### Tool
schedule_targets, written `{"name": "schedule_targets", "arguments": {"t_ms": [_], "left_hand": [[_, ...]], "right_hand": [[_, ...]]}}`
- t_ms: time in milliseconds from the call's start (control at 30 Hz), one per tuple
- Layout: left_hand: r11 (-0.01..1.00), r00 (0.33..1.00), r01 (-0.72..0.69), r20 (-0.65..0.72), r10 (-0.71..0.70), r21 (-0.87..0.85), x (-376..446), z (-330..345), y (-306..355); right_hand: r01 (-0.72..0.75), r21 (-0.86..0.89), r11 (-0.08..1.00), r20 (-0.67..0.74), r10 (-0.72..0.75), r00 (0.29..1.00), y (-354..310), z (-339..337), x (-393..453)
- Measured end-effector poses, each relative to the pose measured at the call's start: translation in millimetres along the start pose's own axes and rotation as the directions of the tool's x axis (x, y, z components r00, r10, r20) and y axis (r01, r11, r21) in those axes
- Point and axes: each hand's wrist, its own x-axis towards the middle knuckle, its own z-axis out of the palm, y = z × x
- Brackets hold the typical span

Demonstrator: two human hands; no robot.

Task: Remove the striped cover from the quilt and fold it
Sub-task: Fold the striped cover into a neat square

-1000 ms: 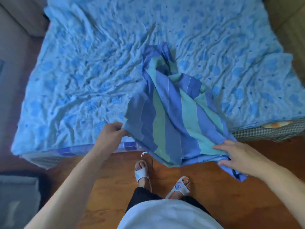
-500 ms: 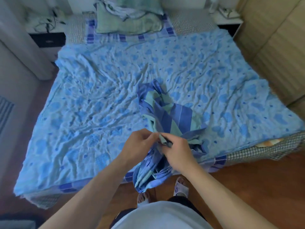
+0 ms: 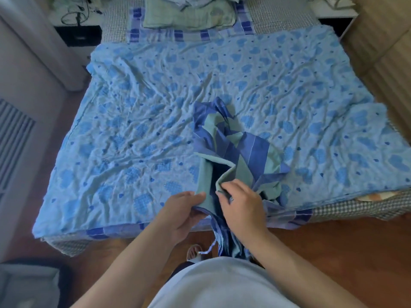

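Striped cover [image 3: 235,152] lies bunched on the quilt [image 3: 133,134], near the bed's foot edge, a bit right of centre; blue and green stripes, crumpled into a long heap running away from the person. Its near end spills over the bed edge and hangs down toward the wooden floor [image 3: 333,252] between the two forearms, a thin tie or string dangling from it.

Left hand [image 3: 182,212] at the near left edge of the cover, thumb on top of the green fabric, fingers curled under – gripping the edge. Right hand [image 3: 242,205] just beside it on the right, fingers curled round a green fold of the cover, pinching it up into a small ridge. Hands close together but apart, a dark gap in the fabric between them. Most of the cover lies beyond the hands, further up the bed; the hanging part is below them.

Quilt is light blue with darker blue blotches, spread wrinkled over the bed. Folded greenish bedding [image 3: 189,16] at the head end. One slipper [image 3: 194,252] visible on the floor under the hanging cloth
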Motion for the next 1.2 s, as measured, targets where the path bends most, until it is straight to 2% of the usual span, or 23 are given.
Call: {"name": "schedule_targets", "arguments": {"t_ms": [200,367,533,633,700,767,833,867,900,933,967,1000,1033,1067,1133,1167,1200], "left_hand": [[0.982,1.000,0.008,-0.006,-0.007,0.188,-7.6,-8.4,-0.5],[0.966,1.000,0.008,0.014,-0.012,0.259,-9.5,-20.1,6.8],[0.981,0.999,0.036,0.026,-0.042,0.190,-7.3,-14.3,5.3],[0.984,0.997,0.020,0.073,-0.033,0.177,-3.5,-9.7,0.7],[0.985,0.995,0.033,0.086,-0.048,0.167,3.3,-13.3,0.1],[0.974,1.000,0.013,0.004,-0.015,0.225,16.8,-33.0,2.9],[0.903,0.970,-0.010,-0.215,0.113,0.429,34.0,-76.1,11.3],[0.840,0.928,0.047,-0.334,0.163,0.540,37.0,-103.8,15.9],[0.789,0.872,0.131,-0.448,0.197,0.601,40.9,-139.3,15.7],[0.776,0.823,0.208,-0.535,0.190,0.595,37.9,-169.7,14.9],[0.767,0.801,0.269,-0.577,0.158,0.583,36.6,-199.4,7.8],[0.783,0.798,0.302,-0.593,0.104,0.544,34.5,-217.7,-1.9],[0.798,0.801,0.313,-0.594,0.069,0.515,32.0,-225.4,-15.4],[0.839,0.799,0.309,-0.601,0.026,0.447,25.5,-221.6,-29.3],[0.919,0.779,0.265,-0.627,-0.025,0.293,17.0,-210.7,-56.1],[0.940,0.785,0.237,-0.618,-0.037,0.245,12.7,-206.2,-66.1],[0.950,0.794,0.228,-0.606,-0.053,0.215,9.1,-204.7,-73.9]], "right_hand": [[0.159,0.110,0.981,-0.001,-0.160,0.987,0.7,30.7,-20.5],[0.309,0.027,0.951,0.046,-0.310,0.950,2.2,27.5,-31.0],[0.307,-0.091,0.947,0.157,-0.290,0.944,-7.0,24.0,-32.7],[0.262,-0.026,0.965,0.231,-0.249,0.941,-11.2,25.1,-29.0],[0.193,0.068,0.979,0.252,-0.204,0.946,-6.4,21.5,-27.7],[0.138,0.051,0.989,0.214,-0.145,0.966,14.9,9.4,-34.3],[0.076,-0.129,0.989,0.182,-0.052,0.982,56.3,-16.0,-56.0],[0.047,-0.280,0.959,0.217,0.016,0.976,84.7,-33.3,-73.7],[0.036,-0.448,0.893,0.304,0.115,0.946,114.2,-53.8,-94.3],[0.032,-0.600,0.800,0.415,0.277,0.867,139.5,-75.3,-114.7],[0.004,-0.718,0.696,0.450,0.459,0.766,159.6,-94.3,-136.0],[-0.071,-0.790,0.610,0.398,0.596,0.697,175.0,-109.4,-157.1],[-0.162,-0.807,0.568,0.327,0.657,0.679,185.1,-120.1,-173.9],[-0.243,-0.790,0.563,0.279,0.683,0.675,191.9,-125.1,-187.5],[-0.420,-0.691,0.588,0.140,0.679,0.720,201.6,-123.3,-212.5],[-0.510,-0.624,0.591,0.061,0.689,0.723,206.4,-121.9,-222.1],[-0.599,-0.546,0.585,0.007,0.719,0.695,213.2,-120.7,-229.9]]}}
